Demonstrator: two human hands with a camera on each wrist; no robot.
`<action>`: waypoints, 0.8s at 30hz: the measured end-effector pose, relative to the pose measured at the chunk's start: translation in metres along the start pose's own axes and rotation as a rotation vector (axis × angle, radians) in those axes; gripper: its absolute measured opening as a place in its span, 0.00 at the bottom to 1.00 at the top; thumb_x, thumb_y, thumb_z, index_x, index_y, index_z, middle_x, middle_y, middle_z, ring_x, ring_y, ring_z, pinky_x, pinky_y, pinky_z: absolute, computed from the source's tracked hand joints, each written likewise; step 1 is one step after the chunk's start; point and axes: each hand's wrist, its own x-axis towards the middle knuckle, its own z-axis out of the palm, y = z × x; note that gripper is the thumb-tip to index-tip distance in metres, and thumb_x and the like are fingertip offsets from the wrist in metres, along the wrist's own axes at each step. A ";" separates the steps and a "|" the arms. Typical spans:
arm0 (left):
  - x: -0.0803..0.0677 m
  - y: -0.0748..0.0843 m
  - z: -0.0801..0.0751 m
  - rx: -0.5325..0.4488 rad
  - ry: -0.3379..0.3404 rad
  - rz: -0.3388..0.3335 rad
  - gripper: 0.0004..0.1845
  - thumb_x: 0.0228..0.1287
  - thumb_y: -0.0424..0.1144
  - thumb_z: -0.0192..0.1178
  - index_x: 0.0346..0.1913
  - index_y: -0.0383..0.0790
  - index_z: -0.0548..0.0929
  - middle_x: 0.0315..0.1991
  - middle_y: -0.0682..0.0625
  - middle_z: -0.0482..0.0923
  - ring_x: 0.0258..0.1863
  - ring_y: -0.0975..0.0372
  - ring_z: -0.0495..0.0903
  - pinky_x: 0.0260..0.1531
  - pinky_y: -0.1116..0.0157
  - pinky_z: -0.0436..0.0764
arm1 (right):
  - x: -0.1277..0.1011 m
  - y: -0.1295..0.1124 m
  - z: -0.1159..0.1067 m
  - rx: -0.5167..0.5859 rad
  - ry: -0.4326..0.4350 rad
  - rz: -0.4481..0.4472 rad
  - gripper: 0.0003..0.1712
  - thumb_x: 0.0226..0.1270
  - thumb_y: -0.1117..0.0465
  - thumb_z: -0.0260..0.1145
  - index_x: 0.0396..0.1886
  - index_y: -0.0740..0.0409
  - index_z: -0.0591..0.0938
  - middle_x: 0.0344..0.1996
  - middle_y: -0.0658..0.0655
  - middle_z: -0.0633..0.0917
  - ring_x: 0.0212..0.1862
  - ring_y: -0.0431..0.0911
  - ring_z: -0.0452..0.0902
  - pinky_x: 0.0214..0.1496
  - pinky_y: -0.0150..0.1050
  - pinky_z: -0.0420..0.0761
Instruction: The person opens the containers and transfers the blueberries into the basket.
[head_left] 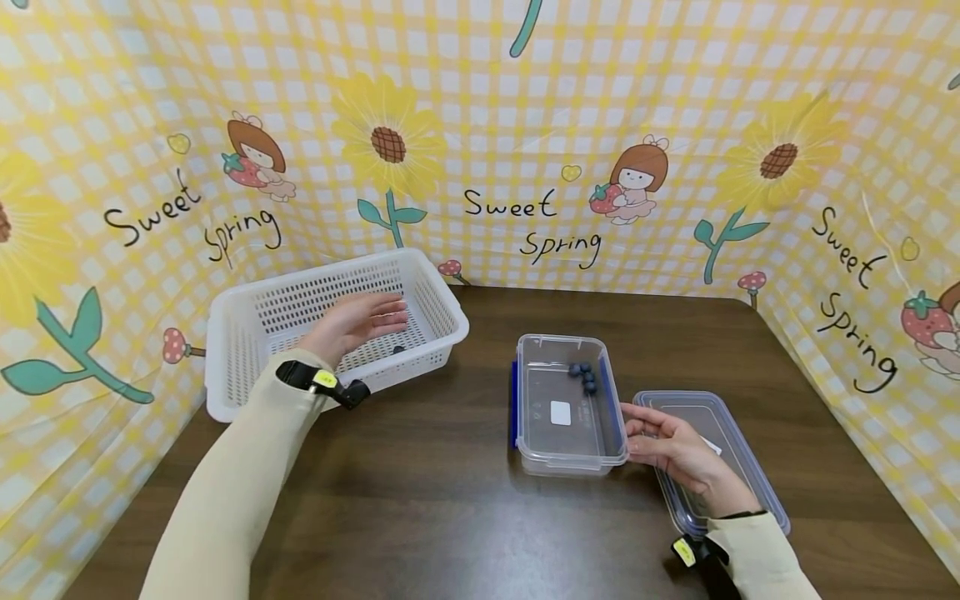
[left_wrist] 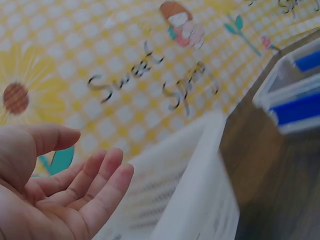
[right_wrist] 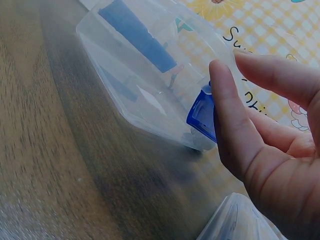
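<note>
Holding four blueberries [head_left: 584, 377] (clustered), one container [head_left: 567, 452]

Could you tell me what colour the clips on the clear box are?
Blue clips, clearest in the head view.

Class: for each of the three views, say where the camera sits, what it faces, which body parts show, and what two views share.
Head: looks down over the table; both sleeves, left hand over the basket, right hand by the box and lid.
Left wrist: faces the backdrop; open fingers, basket.
Right wrist: faces the box; fingers.
Both wrist views share the box.
</note>
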 end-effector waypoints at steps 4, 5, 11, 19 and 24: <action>0.004 0.004 0.029 0.004 -0.052 -0.004 0.24 0.77 0.33 0.51 0.71 0.27 0.64 0.58 0.37 0.72 0.44 0.55 0.83 0.58 0.57 0.79 | 0.000 0.000 0.000 0.005 -0.003 -0.003 0.31 0.67 0.81 0.57 0.69 0.64 0.70 0.43 0.55 0.81 0.44 0.43 0.82 0.49 0.38 0.86; 0.005 0.003 0.037 0.008 -0.068 -0.003 0.22 0.77 0.33 0.52 0.68 0.27 0.67 0.56 0.37 0.74 0.43 0.55 0.83 0.58 0.56 0.79 | 0.000 0.000 0.000 0.007 -0.003 -0.003 0.31 0.67 0.81 0.57 0.69 0.64 0.70 0.43 0.56 0.82 0.44 0.43 0.83 0.49 0.38 0.86; 0.009 -0.013 0.089 0.082 -0.175 -0.022 0.12 0.75 0.32 0.55 0.55 0.29 0.76 0.51 0.36 0.78 0.38 0.57 0.84 0.52 0.58 0.84 | 0.000 -0.001 0.001 0.002 0.006 0.002 0.30 0.67 0.81 0.57 0.68 0.62 0.71 0.43 0.55 0.82 0.44 0.43 0.83 0.49 0.38 0.86; 0.017 -0.037 0.143 0.101 -0.265 -0.056 0.18 0.74 0.30 0.55 0.61 0.23 0.74 0.62 0.27 0.72 0.46 0.48 0.84 0.55 0.54 0.81 | 0.000 -0.001 0.002 -0.016 0.020 0.003 0.31 0.67 0.80 0.58 0.70 0.67 0.68 0.43 0.55 0.82 0.44 0.43 0.82 0.49 0.38 0.86; 0.023 -0.056 0.174 0.063 -0.259 -0.050 0.17 0.70 0.27 0.58 0.58 0.22 0.76 0.59 0.27 0.74 0.32 0.58 0.85 0.50 0.57 0.85 | -0.001 -0.001 0.003 -0.028 0.027 0.009 0.32 0.67 0.80 0.58 0.71 0.71 0.66 0.43 0.55 0.81 0.44 0.43 0.82 0.49 0.38 0.86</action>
